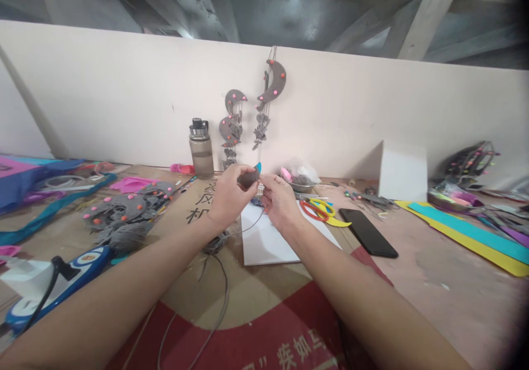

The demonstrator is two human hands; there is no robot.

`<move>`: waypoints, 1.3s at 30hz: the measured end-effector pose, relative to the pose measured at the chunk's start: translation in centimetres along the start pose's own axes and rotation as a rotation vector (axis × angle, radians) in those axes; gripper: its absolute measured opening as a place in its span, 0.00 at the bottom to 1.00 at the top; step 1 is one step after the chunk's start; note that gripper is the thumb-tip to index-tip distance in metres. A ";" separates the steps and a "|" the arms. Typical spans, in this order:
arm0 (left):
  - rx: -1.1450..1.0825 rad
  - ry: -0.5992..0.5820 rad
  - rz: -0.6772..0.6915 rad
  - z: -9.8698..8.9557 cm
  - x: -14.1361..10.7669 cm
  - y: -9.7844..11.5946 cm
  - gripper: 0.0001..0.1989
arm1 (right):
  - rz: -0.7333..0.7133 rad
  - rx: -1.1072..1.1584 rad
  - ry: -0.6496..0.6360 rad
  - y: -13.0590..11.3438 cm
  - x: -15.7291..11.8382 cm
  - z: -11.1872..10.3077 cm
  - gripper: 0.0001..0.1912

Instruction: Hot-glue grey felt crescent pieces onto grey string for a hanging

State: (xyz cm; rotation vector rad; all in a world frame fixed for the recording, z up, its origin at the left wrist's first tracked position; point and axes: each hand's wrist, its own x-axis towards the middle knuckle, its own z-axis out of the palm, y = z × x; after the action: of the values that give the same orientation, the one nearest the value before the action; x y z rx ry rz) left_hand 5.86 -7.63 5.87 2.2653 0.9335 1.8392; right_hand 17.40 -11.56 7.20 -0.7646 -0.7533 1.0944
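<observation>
My left hand [232, 194] pinches a small dark grey piece [248, 179] that has a blue tip, above the work surface. Close on its right, my right hand [280, 198] has its fingers pressed together at the piece's edge; a thin grey cord [253, 226] runs down from them. That cord leads toward a grey coil [217, 243] on the cardboard. Below my right hand lies a white sheet [268, 243]. Scissors with red and yellow handles [318, 210] rest at the sheet's right.
A water bottle [201, 152] stands by the white wall panel [339, 111], where grey moon ornaments [276, 81] hang. A black phone [367, 232] lies at right. Grey dotted pieces [128, 207] and a blue-and-white power strip [88, 260] are at left.
</observation>
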 end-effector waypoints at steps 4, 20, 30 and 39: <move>0.039 0.010 0.039 0.0 0.0 -0.2 0.14 | 0.012 0.011 0.010 -0.1 -0.1 0.2 0.12; 0.029 -0.012 0.040 0.0 -0.2 -0.4 0.13 | 0.065 0.054 0.003 0.2 0.1 0.1 0.12; 0.031 -0.020 0.019 0.1 -0.4 -0.4 0.14 | 0.060 0.057 -0.049 0.0 0.1 0.2 0.13; -0.074 -0.033 -0.017 0.6 -0.6 -0.5 0.14 | 0.027 0.029 0.018 0.0 -0.2 0.4 0.12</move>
State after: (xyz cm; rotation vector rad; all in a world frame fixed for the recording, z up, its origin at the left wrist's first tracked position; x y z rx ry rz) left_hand 6.16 -7.34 4.92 2.2297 0.8626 1.7931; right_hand 17.03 -11.66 7.40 -0.7608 -0.7126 1.1188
